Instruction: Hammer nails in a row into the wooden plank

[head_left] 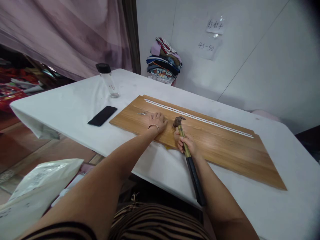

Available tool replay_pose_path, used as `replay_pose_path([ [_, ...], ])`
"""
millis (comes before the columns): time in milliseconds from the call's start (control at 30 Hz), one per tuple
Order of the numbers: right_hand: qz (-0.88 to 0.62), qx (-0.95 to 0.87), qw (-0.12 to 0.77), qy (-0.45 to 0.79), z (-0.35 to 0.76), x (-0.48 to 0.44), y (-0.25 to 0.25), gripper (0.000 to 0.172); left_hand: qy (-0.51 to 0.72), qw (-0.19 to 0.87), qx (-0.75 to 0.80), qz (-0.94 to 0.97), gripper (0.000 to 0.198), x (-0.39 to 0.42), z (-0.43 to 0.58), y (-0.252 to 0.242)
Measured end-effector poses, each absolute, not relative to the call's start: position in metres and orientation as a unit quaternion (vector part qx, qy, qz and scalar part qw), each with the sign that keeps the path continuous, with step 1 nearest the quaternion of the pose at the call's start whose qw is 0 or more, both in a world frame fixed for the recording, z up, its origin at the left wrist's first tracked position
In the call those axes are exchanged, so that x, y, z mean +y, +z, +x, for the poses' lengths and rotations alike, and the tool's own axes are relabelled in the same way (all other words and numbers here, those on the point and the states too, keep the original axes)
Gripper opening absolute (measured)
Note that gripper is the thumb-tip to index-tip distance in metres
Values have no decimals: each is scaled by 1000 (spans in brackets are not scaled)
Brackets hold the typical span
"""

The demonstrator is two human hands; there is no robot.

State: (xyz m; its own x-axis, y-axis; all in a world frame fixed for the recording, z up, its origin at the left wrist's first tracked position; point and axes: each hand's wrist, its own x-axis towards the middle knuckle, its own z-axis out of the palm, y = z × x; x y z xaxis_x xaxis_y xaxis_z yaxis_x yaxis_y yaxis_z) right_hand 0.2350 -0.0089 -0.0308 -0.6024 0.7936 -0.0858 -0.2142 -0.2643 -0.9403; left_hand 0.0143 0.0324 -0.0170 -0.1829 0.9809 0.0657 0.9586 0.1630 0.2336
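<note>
A long wooden board (pixel 232 153) lies on the white-covered table. My right hand (pixel 186 141) grips a claw hammer (pixel 187 150) by the upper part of its handle, close below the head. The rusty hammer head is over the board, and the black grip points back toward me. My left hand (pixel 158 122) rests palm down on the board, fingers stretched out, left of the hammer head. A few nails (pixel 142 113) lie on the board just beyond my left fingertips. To the right of the hammer, a row of small dark dots (pixel 195 136) marks the wood.
White measuring strips (pixel 200 118) run along the board's far side. A black phone (pixel 102 115) and a clear bottle (pixel 109 81) with a black lid stand left on the table (pixel 72 100). Folded clothes (pixel 165 61) are stacked by the wall. A white bag (pixel 37 190) is at lower left.
</note>
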Motion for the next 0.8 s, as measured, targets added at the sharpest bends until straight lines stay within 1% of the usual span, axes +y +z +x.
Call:
replay_pose_path([
  [600, -298, -500, 331, 743, 236, -9, -29, 48, 113, 47, 759, 639, 47, 37, 12, -23],
  [800, -302, -496, 340, 740, 235, -10, -30, 52, 114, 46, 758, 641, 48, 36, 13, -22],
])
